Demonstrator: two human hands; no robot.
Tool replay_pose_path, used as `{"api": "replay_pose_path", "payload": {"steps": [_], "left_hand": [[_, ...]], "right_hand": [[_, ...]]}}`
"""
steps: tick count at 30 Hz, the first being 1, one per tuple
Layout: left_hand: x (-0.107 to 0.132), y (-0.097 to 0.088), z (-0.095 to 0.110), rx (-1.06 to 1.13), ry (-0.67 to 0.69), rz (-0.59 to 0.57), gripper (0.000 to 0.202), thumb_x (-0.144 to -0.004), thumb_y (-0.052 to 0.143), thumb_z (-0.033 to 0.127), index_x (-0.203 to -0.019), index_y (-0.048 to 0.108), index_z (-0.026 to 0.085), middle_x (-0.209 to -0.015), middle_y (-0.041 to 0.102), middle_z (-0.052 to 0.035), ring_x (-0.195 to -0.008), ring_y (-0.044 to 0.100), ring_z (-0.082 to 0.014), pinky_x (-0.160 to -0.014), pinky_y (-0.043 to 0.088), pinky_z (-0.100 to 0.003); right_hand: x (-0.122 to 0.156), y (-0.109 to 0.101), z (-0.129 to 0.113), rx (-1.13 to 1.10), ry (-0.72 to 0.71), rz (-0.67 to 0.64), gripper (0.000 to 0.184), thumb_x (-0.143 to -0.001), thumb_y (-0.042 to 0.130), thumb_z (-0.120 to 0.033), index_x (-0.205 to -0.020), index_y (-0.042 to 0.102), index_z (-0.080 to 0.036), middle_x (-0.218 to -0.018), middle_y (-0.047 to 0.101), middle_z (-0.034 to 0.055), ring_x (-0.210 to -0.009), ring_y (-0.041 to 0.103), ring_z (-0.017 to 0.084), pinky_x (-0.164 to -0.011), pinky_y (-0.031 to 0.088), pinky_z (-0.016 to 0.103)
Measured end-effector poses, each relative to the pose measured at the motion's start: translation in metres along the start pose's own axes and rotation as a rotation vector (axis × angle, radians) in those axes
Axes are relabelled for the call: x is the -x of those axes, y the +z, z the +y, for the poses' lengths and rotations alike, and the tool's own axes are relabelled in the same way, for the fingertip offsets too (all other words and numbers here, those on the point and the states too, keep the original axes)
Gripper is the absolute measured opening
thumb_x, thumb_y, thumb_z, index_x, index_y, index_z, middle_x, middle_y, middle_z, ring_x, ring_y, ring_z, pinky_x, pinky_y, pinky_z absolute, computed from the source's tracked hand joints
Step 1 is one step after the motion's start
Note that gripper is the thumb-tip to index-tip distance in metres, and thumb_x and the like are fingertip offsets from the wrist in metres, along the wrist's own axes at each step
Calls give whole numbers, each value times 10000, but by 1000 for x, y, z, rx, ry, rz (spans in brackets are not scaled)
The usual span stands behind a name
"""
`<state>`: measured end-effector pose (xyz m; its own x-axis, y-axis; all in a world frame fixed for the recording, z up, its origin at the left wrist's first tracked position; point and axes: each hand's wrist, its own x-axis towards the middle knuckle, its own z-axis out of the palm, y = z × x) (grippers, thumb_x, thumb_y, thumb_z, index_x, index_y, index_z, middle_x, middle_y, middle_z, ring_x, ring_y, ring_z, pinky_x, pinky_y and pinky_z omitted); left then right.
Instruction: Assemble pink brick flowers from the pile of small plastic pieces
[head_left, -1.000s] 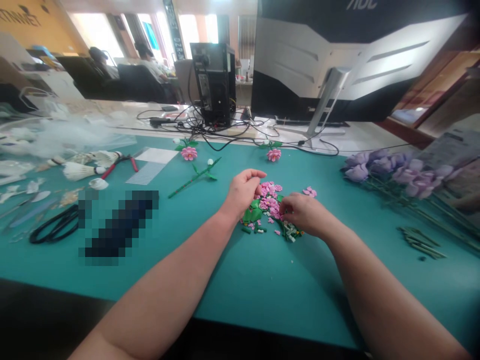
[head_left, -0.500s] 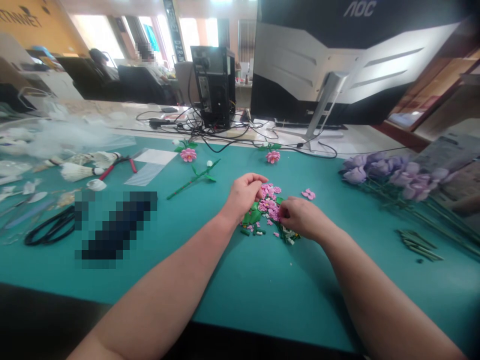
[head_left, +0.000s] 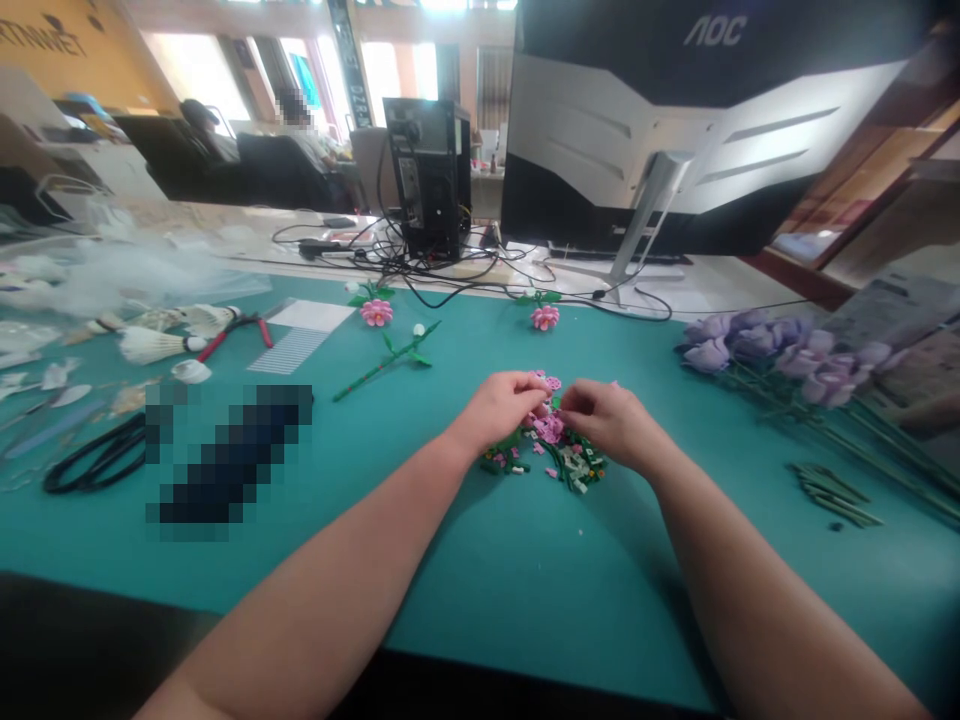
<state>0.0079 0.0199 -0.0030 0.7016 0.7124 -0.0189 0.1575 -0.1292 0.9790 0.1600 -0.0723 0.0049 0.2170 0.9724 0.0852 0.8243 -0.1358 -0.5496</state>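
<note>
Head cam: L hand (head_left: 499, 408) & R hand (head_left: 613, 422) curled over pink pcs (head_left: 550, 431), can't tell if gripping any.

A loose pile (head_left: 550, 432) of small pieces
Pink pieces (head_left: 551, 428) bunch at the middle; dark green pieces (head_left: 573, 440) and white pieces (head_left: 580, 487) lie jumbled toward the near right.

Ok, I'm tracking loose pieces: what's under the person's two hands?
Pink pieces show between the left hand and right hand, with green and white pieces nearer the camera. Whatever lies directly beneath either hand is covered.
</note>
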Motion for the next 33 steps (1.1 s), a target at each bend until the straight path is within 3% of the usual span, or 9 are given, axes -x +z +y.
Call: {"api": "replay_pose_path", "payload": {"steps": [4, 7, 13, 22, 29, 31, 33], "left_hand": [[1, 1, -6, -340, 159, -34, 173, -771, 575, 280, -768, 706, 167, -649, 622, -4, -628, 533, -134, -587, 376, -243], [1, 2, -8, -450, 197, -3, 173, -773, 565, 275, -781, 712, 183, -685, 647, -5, -667, 548, -144, -600, 362, -244], [0, 1, -9, -516, 197, 49, 178, -775, 538, 260, -710, 682, 179, -642, 625, 3, -632, 535, -136, -573, 340, -240], [-4, -8, -10, -541, 132, 119, 192, -765, 535, 276, -758, 704, 185, -691, 659, -10, -645, 544, -144, -586, 361, -241], [-12, -19, -22, -611, 90, 234, 61, -683, 638, 255, -658, 661, 204, -655, 641, -22, -590, 503, -151, -550, 295, -264], [-10, -18, -18, -576, 105, 243, 126, -714, 637, 303, -642, 642, 200, -619, 607, -14, -576, 478, -143, -540, 279, -261], [-7, -15, -11, -486, 120, 175, 288, -789, 574, 399, -602, 614, 184, -576, 563, -7, -558, 450, -131, -529, 274, -257]], "right_hand": [[-2, 3, 3, -157, -61, 23, 54, -752, 597, -248, -741, 615, -198, -638, 611, -31, -595, 513, 119, -548, 367, 232], [-4, 6, 5, -248, -83, 36, 83, -759, 608, -274, -751, 620, -192, -636, 597, -31, -587, 499, 117, -534, 365, 231], [-6, 12, 5, -308, -110, 78, 86, -764, 626, -269, -734, 605, -191, -630, 583, -36, -579, 482, 109, -539, 367, 229], [-8, 17, 8, -399, -138, 71, 115, -788, 605, -307, -765, 577, -199, -672, 567, -28, -608, 488, 118, -554, 386, 238], [-8, 23, 7, -272, -163, 110, 66, -808, 561, -261, -771, 551, -208, -679, 561, -23, -620, 495, 129, -579, 390, 249], [-7, 22, 2, -237, -197, 147, 66, -814, 559, -252, -768, 554, -205, -697, 579, -10, -644, 512, 136, -609, 400, 254], [-5, 20, -3, -215, -235, 204, 65, -820, 564, -245, -771, 566, -202, -723, 601, 5, -676, 533, 144, -639, 410, 258]]}}
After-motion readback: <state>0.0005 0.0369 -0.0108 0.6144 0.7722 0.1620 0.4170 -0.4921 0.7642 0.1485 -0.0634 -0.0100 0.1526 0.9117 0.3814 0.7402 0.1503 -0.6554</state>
